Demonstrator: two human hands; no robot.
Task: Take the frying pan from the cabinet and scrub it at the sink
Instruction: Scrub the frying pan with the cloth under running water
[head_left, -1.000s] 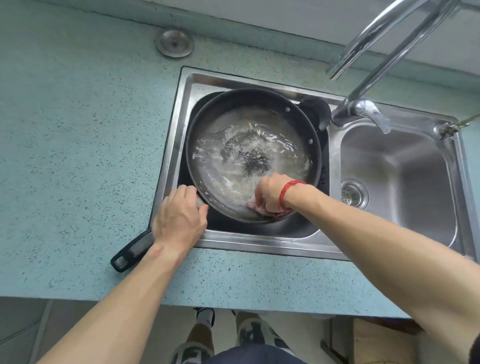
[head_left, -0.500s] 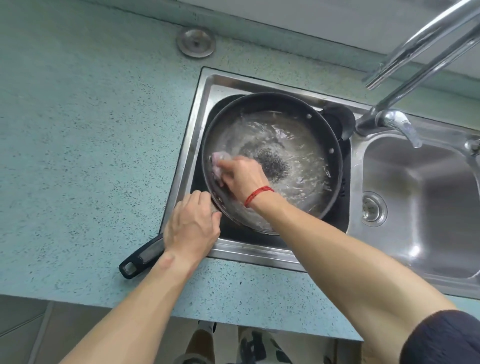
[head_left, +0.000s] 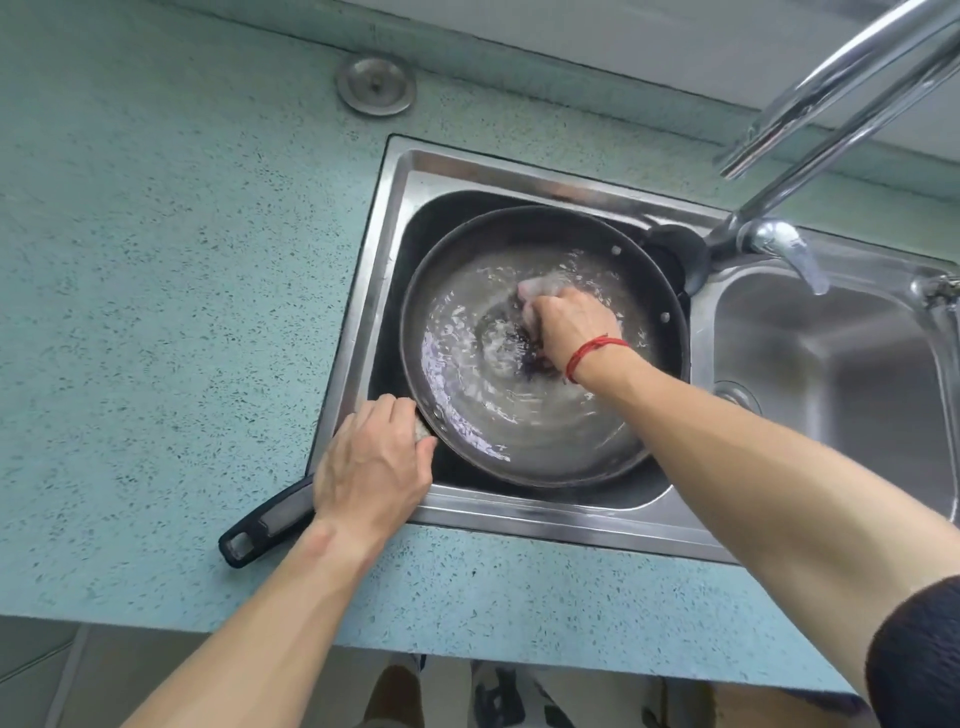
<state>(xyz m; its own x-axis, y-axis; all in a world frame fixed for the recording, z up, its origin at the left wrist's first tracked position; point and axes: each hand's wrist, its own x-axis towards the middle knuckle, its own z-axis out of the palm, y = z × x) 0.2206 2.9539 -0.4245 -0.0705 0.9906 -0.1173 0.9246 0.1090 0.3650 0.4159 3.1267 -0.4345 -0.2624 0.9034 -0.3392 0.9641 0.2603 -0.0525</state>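
A dark frying pan (head_left: 524, 447) holding soapy water sits in the left basin of the steel sink (head_left: 410, 171). Its black handle (head_left: 265, 525) sticks out over the counter toward the front left. My left hand (head_left: 371, 467) grips the handle where it joins the pan. My right hand (head_left: 569, 325), with a red string on the wrist, is inside the pan right of its middle. It holds a pale scrubbing cloth (head_left: 537, 285) pressed on the pan's bottom. The cloth mostly hides under the fingers.
The right basin (head_left: 841, 364) with its drain lies beside the pan. A chrome tap (head_left: 831, 114) arches over from the upper right. A round metal cap (head_left: 376, 85) is set in the speckled teal counter (head_left: 156, 312) behind the sink. The counter's front edge runs along the bottom.
My right hand has swept the cloth from the pan's near edge to its left side, then across to right of centre. The left hand keeps its hold on the handle.
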